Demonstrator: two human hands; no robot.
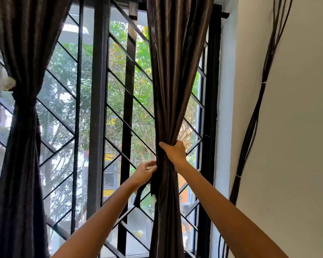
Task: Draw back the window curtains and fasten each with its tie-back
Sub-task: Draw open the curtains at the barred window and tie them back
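Note:
Two dark brown curtains hang at a barred window. The left curtain (24, 71) is gathered and bound by its tie-back (25, 103). The right curtain (173, 71) is bunched at its middle. My right hand (174, 151) grips that bunch from the right side, fingers curled round the fabric. Just below and to the left, my left hand (145, 172) pinches a dark tie-back strip (154, 185) against the curtain. The strip's loose ends hang down beside the curtain, one with a small white tip.
The window (99, 108) has a black frame and diagonal metal bars, with trees outside. A pale wall (296, 146) stands to the right, with a bundle of dark cables (257, 112) running down it.

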